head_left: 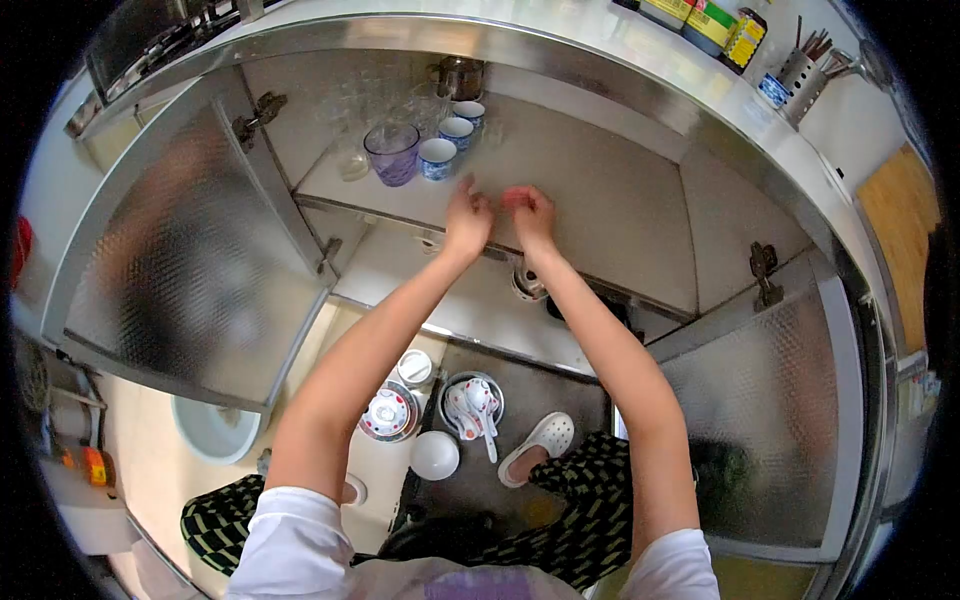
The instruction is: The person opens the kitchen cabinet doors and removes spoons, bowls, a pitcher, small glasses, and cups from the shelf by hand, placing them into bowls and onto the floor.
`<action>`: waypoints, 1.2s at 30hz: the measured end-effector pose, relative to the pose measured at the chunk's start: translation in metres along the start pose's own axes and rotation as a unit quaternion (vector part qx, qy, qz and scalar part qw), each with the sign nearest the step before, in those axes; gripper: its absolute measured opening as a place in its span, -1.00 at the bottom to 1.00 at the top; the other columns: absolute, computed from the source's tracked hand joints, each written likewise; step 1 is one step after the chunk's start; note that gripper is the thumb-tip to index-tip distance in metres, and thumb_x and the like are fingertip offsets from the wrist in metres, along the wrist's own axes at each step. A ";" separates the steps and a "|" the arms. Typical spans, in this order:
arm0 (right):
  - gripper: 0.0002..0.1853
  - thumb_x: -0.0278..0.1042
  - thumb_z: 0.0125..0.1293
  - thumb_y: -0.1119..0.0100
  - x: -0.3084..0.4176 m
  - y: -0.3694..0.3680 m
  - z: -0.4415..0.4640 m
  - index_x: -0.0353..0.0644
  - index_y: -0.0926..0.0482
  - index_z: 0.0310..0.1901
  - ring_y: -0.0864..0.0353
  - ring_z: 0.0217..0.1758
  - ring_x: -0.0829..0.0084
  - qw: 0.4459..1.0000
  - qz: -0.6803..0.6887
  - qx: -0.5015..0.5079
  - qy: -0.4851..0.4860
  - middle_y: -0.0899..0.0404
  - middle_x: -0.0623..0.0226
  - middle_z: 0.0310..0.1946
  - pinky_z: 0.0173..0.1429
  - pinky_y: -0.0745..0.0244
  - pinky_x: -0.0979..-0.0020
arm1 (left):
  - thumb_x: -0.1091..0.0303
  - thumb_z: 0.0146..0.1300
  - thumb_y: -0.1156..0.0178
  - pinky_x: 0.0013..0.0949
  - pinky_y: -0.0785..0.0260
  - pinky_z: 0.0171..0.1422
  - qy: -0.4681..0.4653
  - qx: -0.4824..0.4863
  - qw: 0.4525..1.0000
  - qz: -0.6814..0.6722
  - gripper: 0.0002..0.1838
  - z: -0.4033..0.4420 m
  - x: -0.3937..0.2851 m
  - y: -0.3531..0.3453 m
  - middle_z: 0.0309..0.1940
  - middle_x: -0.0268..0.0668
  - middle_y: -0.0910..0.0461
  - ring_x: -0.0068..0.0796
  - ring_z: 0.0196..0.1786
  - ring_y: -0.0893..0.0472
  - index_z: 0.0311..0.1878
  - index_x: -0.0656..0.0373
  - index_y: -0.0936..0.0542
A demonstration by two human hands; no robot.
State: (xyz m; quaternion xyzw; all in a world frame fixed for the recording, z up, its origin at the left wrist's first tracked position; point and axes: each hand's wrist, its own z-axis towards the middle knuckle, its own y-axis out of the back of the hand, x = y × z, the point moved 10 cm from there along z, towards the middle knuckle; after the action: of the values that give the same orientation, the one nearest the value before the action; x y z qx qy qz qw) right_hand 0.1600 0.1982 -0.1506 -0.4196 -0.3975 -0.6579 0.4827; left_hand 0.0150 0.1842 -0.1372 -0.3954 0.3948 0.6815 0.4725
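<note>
Inside the open cabinet, over the shelf [600, 190], my left hand [468, 215] has one finger raised and the others partly curled; nothing shows in it. Just to its right, my right hand [532, 212] has its fingers bent together, with a pinkish patch at the fingertips too small to make out. Nearest to my left hand stands a blue-and-white cup [437, 160], with a second cup [455, 132] and a third cup [469, 112] in a row behind. A purple glass [391, 157] is left of them, beside several clear glasses.
Frosted doors stand open at left [190, 250] and right [760, 400]. Below are a bowl of spoons [472, 405], a white bowl [435, 456], dotted dishes [388, 413] and a pale basin [215, 428]. Bottles [712, 25] and a utensil holder [800, 82] stand on the countertop.
</note>
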 end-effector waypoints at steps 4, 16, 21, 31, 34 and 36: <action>-0.83 -0.48 0.11 0.09 -0.004 0.008 0.032 -0.26 -0.50 -0.30 -0.49 -0.26 0.37 0.998 -0.032 -0.046 0.007 -0.55 0.27 -0.36 -0.14 -0.34 0.42 | 0.44 0.07 0.08 -0.24 -0.22 0.09 -0.082 0.007 0.995 0.057 -0.50 0.040 0.019 -0.028 -0.01 0.12 -0.34 -0.01 0.03 -0.38 0.13 0.34 -0.21; -0.57 -0.44 0.11 0.18 -0.079 -0.019 0.109 -0.26 -0.32 0.07 -0.29 0.14 0.32 0.993 -0.094 -0.035 -0.061 -0.34 0.15 0.06 0.20 -0.12 0.42 | 0.44 -0.05 -0.06 -0.15 -0.17 0.12 -0.026 0.054 0.977 0.207 -0.40 0.095 0.049 -0.066 -0.04 0.23 -0.31 0.08 0.04 -0.34 0.12 0.40 -0.17; -0.47 -0.50 0.08 0.22 -0.078 -0.039 0.119 -0.24 -0.16 0.18 -0.14 0.24 0.27 0.995 -0.040 0.015 -0.088 -0.17 0.12 0.18 0.26 -0.03 0.39 | 0.37 -0.02 -0.07 -0.17 -0.23 0.07 -0.083 -0.053 0.976 0.192 -0.37 0.097 0.042 -0.056 -0.03 0.18 -0.33 0.03 -0.01 -0.39 0.14 0.37 -0.15; -0.41 -0.58 0.06 0.30 -0.111 -0.052 0.143 -0.17 -0.09 0.23 -0.08 0.27 0.32 0.985 0.137 0.068 -0.076 -0.10 0.18 0.22 0.27 0.01 0.42 | 0.32 0.01 -0.06 -0.17 -0.28 0.02 -0.014 -0.022 0.979 0.204 -0.41 0.102 0.050 -0.060 -0.09 0.10 -0.41 0.00 -0.06 -0.44 0.14 0.32 -0.19; -0.46 -0.57 0.07 0.30 -0.097 -0.043 0.131 -0.17 -0.18 0.18 -0.18 0.20 0.35 0.998 -0.014 0.046 -0.052 -0.21 0.21 0.16 0.24 -0.05 0.43 | 0.35 -0.01 -0.08 -0.17 -0.27 0.02 -0.020 -0.004 0.984 0.178 -0.39 0.099 0.048 -0.061 -0.09 0.09 -0.41 0.00 -0.05 -0.43 0.15 0.31 -0.19; -0.47 -0.55 0.06 0.26 -0.090 -0.038 0.128 -0.19 -0.19 0.17 -0.18 0.21 0.27 0.998 -0.055 0.022 -0.034 -0.22 0.14 0.15 0.25 -0.04 0.37 | 0.38 -0.04 -0.08 -0.17 -0.27 0.02 -0.022 0.021 0.984 0.178 -0.40 0.096 0.046 -0.062 -0.10 0.10 -0.41 0.00 -0.05 -0.43 0.13 0.31 -0.22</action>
State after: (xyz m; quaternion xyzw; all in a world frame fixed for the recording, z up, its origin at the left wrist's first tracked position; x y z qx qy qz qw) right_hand 0.1611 0.3519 -0.1968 -0.4086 -0.4505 -0.6602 0.4408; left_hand 0.0474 0.3021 -0.1536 -0.2943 0.4626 0.7546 0.3605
